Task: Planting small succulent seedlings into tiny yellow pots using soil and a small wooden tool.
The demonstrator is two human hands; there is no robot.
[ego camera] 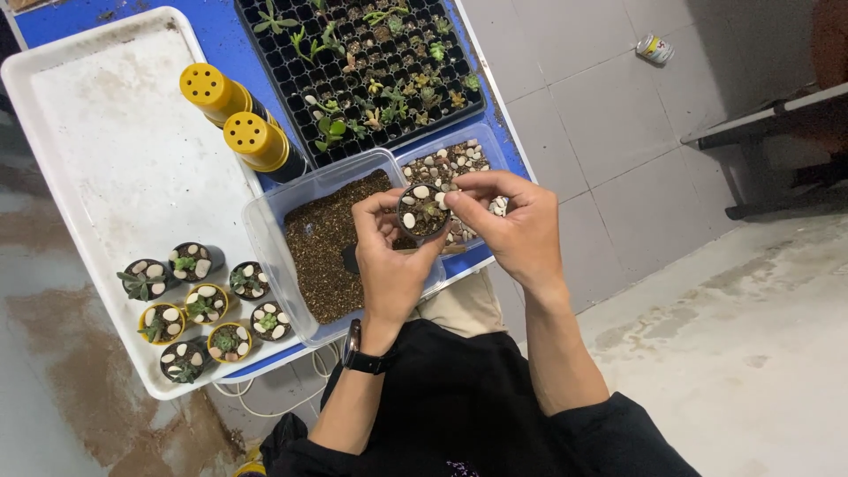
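Cradling a small succulent pot [423,211] above the clear soil tub [274,231], the left hand [389,261] grips its wall; the right hand [517,228] pinches a white pebble [441,200] at the rim. Light, likely fragile: best held by its sides.

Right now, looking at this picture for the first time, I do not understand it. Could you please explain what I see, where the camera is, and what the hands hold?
There is no machine: a person wears the camera on the head, so it looks down at their own two hands. The left hand holds a small dark pot with a tiny plant and white pebbles. The right hand touches the pot's top with its fingertips. Below them stand a clear tub of brown soil and a clear tub of pebbles. On the blue table lie a white tray bearing seven finished small pots, two yellow-capped bottles, and a black seedling tray.
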